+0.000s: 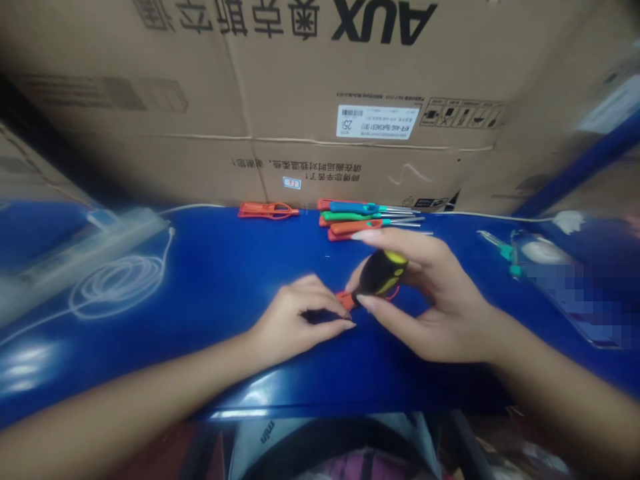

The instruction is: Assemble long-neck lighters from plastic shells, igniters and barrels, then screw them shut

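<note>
My right hand [430, 293] is wrapped round a black and yellow screwdriver handle [383, 272] with an orange collar at its tip, held just above the blue table [210, 267]. My left hand [295, 320] rests on the table beside it, fingers pinched together at the handle's orange end [346, 300]; what they pinch is too small to make out. Behind the hands lie several screwdriver bits with orange, green and blue handles [360, 220].
An orange tool [267, 211] lies at the back of the table. A coiled white cable [117, 283] and a clear plastic piece [85, 243] sit at the left. A green-handled bit [500, 250] lies at the right. Big cardboard boxes [320, 100] wall off the back.
</note>
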Tool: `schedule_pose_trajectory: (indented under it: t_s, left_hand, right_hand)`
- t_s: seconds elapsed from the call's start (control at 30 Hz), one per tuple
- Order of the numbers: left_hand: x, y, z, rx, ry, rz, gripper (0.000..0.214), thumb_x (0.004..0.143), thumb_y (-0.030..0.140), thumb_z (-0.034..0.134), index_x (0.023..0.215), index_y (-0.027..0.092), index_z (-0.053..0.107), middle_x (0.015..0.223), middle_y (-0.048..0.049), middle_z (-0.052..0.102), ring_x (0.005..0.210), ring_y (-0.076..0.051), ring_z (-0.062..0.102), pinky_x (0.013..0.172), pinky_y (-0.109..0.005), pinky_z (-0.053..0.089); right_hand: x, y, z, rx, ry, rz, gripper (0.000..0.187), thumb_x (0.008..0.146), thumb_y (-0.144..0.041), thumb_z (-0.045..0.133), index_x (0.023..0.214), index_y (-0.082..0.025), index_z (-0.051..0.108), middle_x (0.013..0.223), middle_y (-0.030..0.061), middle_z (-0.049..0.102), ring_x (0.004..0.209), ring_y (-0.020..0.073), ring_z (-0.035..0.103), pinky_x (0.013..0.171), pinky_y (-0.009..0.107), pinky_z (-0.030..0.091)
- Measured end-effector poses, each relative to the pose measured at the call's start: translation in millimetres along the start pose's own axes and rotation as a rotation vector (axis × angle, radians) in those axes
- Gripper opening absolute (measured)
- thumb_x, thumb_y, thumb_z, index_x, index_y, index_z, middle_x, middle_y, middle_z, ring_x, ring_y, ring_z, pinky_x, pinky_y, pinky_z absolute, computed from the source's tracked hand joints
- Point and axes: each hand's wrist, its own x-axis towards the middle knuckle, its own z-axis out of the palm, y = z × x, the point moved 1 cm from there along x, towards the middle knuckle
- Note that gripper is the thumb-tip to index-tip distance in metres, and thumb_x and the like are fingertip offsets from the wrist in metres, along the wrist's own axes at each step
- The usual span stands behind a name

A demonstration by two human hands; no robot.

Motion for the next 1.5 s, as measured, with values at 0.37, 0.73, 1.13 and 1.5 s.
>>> schedule_pose_trajectory:
  t_s: [0.37, 0.73, 1.13, 1.5]
  left_hand:
    - [0, -22, 5.3, 0.114, -0.097, -0.126, 0.046, 0.083, 0.031, 0.078, 0.126, 0.023, 0.063, 0.123, -0.0083, 0.070, 0.115, -0.026, 0.063, 0.101, -0.043, 0.051]
    - [1, -22, 7.3, 0.113, -0.178, -0.083, 0.042, 0.090, 0.022, 0.069, 0.131, 0.022, 0.061, 0.123, -0.0086, 0.069, 0.115, -0.024, 0.063, 0.101, -0.042, 0.050]
    - [4, -19, 7.6, 0.103, -0.197, -0.087, 0.029, 0.092, 0.020, 0.065, 0.121, 0.021, 0.066, 0.122, -0.0085, 0.070, 0.115, -0.024, 0.062, 0.102, -0.042, 0.049]
    - [3, -23, 8.2, 0.126, -0.175, -0.065, 0.035, 0.091, 0.020, 0.068, 0.125, 0.021, 0.064, 0.115, -0.0076, 0.071, 0.107, -0.023, 0.064, 0.096, -0.038, 0.052]
  right_hand:
    - [-12, 30, 8, -0.079, 0.179, 0.041, 0.076, 0.083, -0.007, 0.068, 0.147, -0.039, 0.041, 0.142, 0.0035, 0.057, 0.107, 0.0239, 0.070, 0.087, 0.040, 0.063]
    - [-14, 33, 7, -0.100, 0.137, -0.006, 0.080, 0.083, -0.007, 0.068, 0.149, -0.039, 0.037, 0.145, 0.0036, 0.056, 0.106, 0.0232, 0.070, 0.085, 0.039, 0.063]
    - [-13, 34, 10, -0.065, 0.038, 0.010, 0.079, 0.082, -0.008, 0.069, 0.150, -0.038, 0.041, 0.138, 0.0017, 0.063, 0.090, 0.0183, 0.072, 0.075, 0.032, 0.062]
    - [-11, 39, 12, -0.183, 0.124, 0.011, 0.071, 0.084, -0.014, 0.072, 0.145, -0.037, 0.045, 0.136, 0.0028, 0.062, 0.097, 0.0210, 0.071, 0.069, 0.030, 0.062]
